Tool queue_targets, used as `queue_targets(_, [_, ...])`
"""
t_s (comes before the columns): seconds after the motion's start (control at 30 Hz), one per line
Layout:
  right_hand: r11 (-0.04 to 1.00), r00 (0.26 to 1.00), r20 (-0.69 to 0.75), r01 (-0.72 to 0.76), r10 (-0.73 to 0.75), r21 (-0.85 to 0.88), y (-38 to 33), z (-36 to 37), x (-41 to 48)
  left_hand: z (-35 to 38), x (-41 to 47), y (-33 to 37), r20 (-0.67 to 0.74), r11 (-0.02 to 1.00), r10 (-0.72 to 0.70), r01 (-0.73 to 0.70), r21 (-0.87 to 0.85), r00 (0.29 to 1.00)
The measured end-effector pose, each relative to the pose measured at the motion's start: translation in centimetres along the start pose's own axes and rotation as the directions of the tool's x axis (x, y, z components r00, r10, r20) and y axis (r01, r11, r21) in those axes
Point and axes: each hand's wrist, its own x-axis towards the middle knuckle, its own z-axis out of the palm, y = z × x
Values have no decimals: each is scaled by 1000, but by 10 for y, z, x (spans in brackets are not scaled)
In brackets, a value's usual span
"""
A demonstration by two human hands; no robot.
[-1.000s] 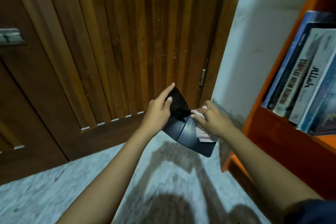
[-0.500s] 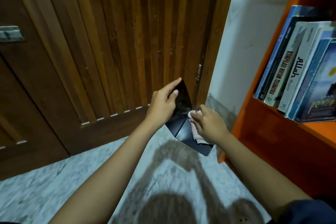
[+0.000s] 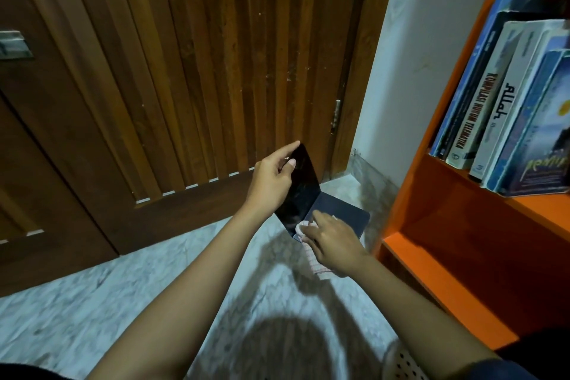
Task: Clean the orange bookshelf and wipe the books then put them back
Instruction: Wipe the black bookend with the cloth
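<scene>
1. A perforated white object (image 3: 407, 364) was seen at the bottom edge, too cropped to be identified.
2. Both forearms were extended forward over the marbled floor (image 3: 92, 302), converging on a dark book (image 3: 339, 207) held open just above it.
3. The right hand (image 3: 333, 241) was turned palm down. A checked cloth (image 3: 319, 268) was gripped under its bent fingers and pressed onto the book's lower cover near the fold. One end of the cloth hung out below the palm.
4. The left hand (image 3: 271, 182) was raised higher. The book's upright cover was pinched near its top corner, with the thumb laid on the glossy inner face and the fingers behind it.
5. The open book was located between the hands, just left of the orange bookshelf (image 3: 462, 225) and apart from it.
6. On the bookshelf's upper visible shelf a row of books (image 3: 509, 108) was contained, spines outward. All were tilted to the left, and the leftmost was rested against the side panel. Two spines were legible: "KOMPILASI HUKUM TELEMATIKA" and "Allah".
7. Behind the hands a slatted wooden door (image 3: 185, 71) was shown. A metal hinge (image 3: 336, 114) was fixed at its right edge, beside a pale wall (image 3: 416, 55).
</scene>
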Motion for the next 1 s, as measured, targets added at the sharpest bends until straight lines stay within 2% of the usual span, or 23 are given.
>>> queue_targets(0.13, [999,1000,12,3,-3,-36,-4,3,-5,3,0,-1,7,1000,-24,24,4,1000])
queue_targets(0.33, [997,997,62,54,-51,-63,-5,7,-13,4,-3,-3,0,993,-85,85,-86,996])
queue_targets(0.53, [991,983,157,79,-96,112,1,4,-20,6,-5,-11,-83,987,-145,138,-82,986])
queue_targets(0.63, [942,981,192,-89,27,322,0,3,-23,-1,-4,-19,-215,984,-171,157,-80,962])
queue_targets(0.7, [797,963,94,-263,254,544,-4,-2,-18,-5,-4,-24,-304,981,-179,146,-128,936])
queue_targets(0.77, [585,851,-18,-344,524,735,-10,-10,-6,-5,-6,-24,-356,980,-154,96,-174,922])
queue_targets(0.83, [411,699,-41,-371,714,833,-17,-23,10,0,-12,-19,-378,973,-118,30,-230,918])
queue_targets(0.9, [257,553,-16,-361,833,897,-25,-33,26,7,-19,-13,-414,955,-105,-25,-297,904])
queue_targets(1.0, [141,355,-20,-318,935,937,-32,-37,42,17,-27,-3,-458,904,-142,-73,-421,878])
